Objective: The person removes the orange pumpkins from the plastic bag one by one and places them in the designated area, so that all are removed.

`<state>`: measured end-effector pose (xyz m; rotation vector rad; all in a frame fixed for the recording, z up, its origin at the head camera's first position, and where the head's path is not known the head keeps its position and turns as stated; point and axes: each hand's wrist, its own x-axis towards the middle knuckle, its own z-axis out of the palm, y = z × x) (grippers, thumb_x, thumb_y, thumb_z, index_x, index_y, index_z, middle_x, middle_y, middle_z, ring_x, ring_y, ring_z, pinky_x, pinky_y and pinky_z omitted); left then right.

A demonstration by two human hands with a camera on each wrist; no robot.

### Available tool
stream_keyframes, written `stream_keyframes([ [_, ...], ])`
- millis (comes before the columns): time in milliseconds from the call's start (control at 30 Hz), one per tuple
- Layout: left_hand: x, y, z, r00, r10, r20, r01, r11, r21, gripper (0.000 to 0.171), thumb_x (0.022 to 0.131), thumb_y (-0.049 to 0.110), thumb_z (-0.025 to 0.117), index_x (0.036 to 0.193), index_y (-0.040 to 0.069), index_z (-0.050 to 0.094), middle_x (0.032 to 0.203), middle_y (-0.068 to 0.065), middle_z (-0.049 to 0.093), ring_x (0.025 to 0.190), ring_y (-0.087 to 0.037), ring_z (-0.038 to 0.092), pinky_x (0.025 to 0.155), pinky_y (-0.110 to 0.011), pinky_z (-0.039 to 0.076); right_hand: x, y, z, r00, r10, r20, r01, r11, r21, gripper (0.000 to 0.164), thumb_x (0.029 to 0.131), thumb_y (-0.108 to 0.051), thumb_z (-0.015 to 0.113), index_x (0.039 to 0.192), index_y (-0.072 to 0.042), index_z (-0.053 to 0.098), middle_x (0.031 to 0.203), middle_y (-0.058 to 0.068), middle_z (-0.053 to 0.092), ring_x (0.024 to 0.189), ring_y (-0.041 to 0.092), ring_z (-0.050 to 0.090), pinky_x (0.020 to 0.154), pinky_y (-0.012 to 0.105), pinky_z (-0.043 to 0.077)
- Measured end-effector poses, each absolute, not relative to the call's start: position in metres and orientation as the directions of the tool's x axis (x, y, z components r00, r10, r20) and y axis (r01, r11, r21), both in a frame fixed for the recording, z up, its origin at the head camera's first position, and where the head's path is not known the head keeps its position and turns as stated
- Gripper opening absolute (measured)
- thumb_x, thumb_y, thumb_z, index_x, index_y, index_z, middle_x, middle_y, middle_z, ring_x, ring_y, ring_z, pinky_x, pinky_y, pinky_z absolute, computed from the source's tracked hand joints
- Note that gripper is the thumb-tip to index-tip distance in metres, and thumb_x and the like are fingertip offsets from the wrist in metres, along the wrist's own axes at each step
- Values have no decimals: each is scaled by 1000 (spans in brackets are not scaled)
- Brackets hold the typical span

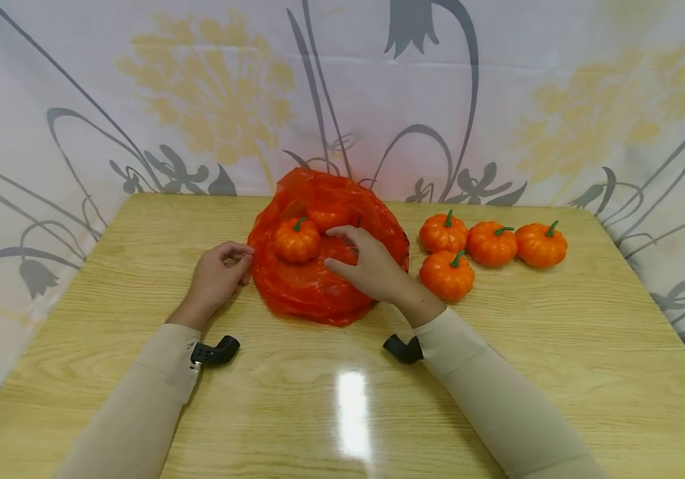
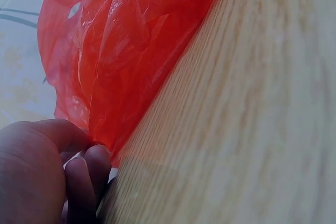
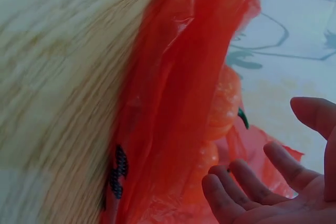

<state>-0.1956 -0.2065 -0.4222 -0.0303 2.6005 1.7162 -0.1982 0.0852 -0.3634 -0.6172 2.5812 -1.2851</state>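
A red plastic bag [image 1: 318, 299] lies opened out on the table, its thin crumpled sides standing up around small orange pumpkins. One pumpkin [image 1: 297, 241] with a green stem sits in its left part, and another pumpkin [image 1: 329, 218] lies behind, partly covered by the film. At the bag's left edge my left hand [image 1: 218, 276] pinches the film between thumb and fingers, as the left wrist view shows. My right hand [image 1: 372, 266] hovers over the bag's right side, fingers spread and holding nothing. In the right wrist view its fingers [image 3: 247, 187] are apart from the pumpkins.
Several more orange pumpkins [image 1: 492, 243] stand in a cluster right of the bag, one pumpkin [image 1: 447, 275] nearest my right forearm. The wooden table [image 1: 282, 412] ends at the back against a flowered cloth [image 1: 342, 86]. Black wrist mounts [image 1: 216, 350] stick out from both sleeves.
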Motion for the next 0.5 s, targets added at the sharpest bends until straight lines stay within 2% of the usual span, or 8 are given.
stream_keyframes([
  [167, -196, -207, -423, -1000, -2, -26, -25, 394, 919, 29, 101, 23, 61, 119, 1, 63, 93, -12, 59, 60, -9, 56, 51, -20, 50, -204, 79, -365, -895, -445, -9, -279, 577, -768, 54, 97, -27, 66, 144, -12, 46, 146, 13, 48, 134, 34, 47, 113, 50, 41],
  [500, -197, -208, -427, -999, -9, -32, -33, 387, 921, 25, 101, 21, 60, 116, 2, 63, 91, -9, 59, 60, -10, 56, 52, -21, 50, -219, 61, -372, -891, -452, -47, -274, 615, -739, 63, 97, -26, 67, 151, -12, 38, 150, 11, 45, 140, 28, 43, 118, 46, 36],
])
